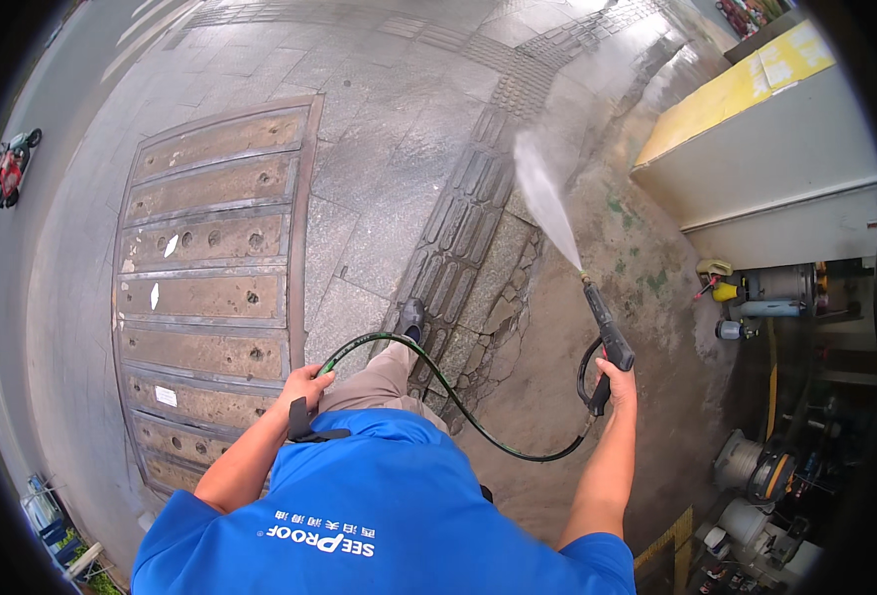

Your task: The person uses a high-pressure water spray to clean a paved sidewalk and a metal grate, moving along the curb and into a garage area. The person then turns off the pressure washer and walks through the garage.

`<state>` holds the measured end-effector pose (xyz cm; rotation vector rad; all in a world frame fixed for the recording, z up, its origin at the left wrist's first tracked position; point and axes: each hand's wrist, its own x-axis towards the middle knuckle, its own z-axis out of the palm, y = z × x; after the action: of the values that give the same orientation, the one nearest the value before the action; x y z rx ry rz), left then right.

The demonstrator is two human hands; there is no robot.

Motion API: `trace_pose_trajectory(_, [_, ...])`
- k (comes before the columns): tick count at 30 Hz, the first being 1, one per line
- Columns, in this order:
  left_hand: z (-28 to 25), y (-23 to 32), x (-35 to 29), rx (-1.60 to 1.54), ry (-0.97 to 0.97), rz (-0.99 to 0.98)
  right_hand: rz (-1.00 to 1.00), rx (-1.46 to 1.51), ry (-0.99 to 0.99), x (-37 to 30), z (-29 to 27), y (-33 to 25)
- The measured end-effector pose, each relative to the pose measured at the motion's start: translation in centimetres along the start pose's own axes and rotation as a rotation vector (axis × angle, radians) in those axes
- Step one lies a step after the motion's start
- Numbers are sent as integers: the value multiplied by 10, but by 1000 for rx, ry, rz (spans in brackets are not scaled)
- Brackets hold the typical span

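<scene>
Right grip [619, 385] clamped round the handle of a black spray gun [610, 325], which we see pointing ahead of that grip, slightly leftward. White water [547, 203] fans out beyond the nozzle. Left grip [306, 385] closed on a dark green hose [448, 389], which sags between our two grips to the gun's handle. Left of the left grip, we note framed panels [225, 297] in the paving; right of the right grip, machines [756, 466].

Wide fisheye view from your head
It faces down over your blue shirt [409, 486], left hand [305, 385] and right hand [619, 383] near, paving [399, 149] farther off.
</scene>
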<state>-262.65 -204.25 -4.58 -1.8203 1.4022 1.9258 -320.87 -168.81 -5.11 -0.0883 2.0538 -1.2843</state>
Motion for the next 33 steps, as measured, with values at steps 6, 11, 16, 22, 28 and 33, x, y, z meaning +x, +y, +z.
trace_pose_trajectory(6, [34,144,47,-20,-28,1,140,59,-28,107,-32,-91])
trace_pose_trajectory(11, [53,219,104,-106,18,22,113,140,-36,206,-62,-147])
trace_pose_trajectory(16, [114,307,139,78,-37,68,152,87,-91,319,-110,-205])
trace_pose_trajectory(22, [204,423,185,8,59,0,50,262,67,488,-158,-257])
trace_pose_trajectory(28, [260,504,202,-43,23,-60,88,15,-214,617,-154,-315])
trace_pose_trajectory(33, [286,548,210,-34,3,0,145,-64,-355,683,-155,-382])
